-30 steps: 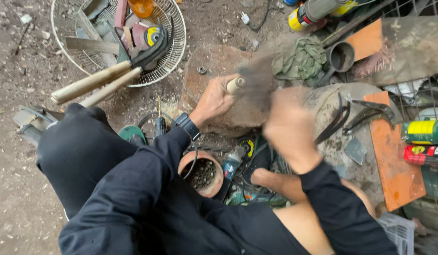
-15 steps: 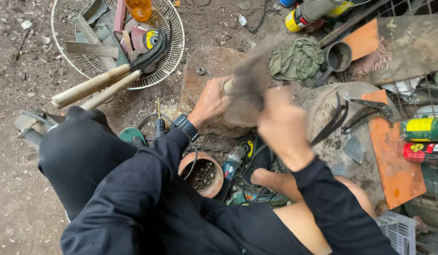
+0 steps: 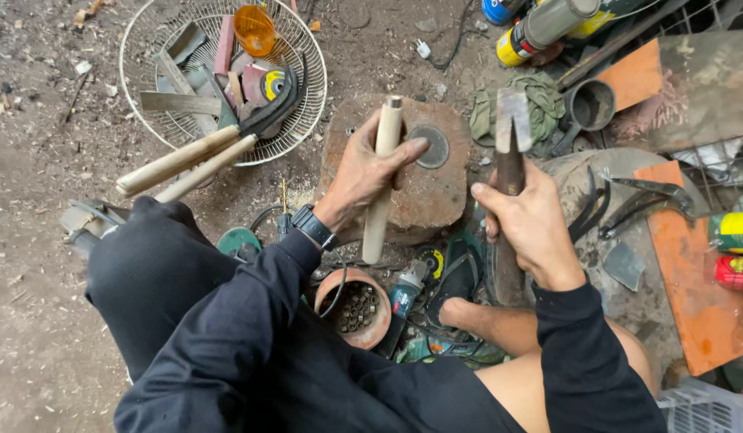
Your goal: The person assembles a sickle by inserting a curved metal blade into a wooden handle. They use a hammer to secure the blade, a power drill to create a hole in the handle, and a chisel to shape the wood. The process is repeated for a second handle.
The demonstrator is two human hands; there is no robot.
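Two hands grip tools, left hand (image 3: pixel 362 172) a wooden handle (image 3: pixel 382 180), right hand (image 3: pixel 529 224) a hammer (image 3: pixel 511 152), over littered dirt ground (image 3: pixel 35 120).

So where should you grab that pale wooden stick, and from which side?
Grip the stick around its middle, from its left side, as the left hand does. It is a long round handle, upright, with a metal ring on top; the middle is bare.

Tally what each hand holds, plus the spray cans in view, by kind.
Pale wooden handle in left hand: 1
Dark-handled hammer in right hand: 1
Spray cans, two at top, two at right: 4
Total: 6
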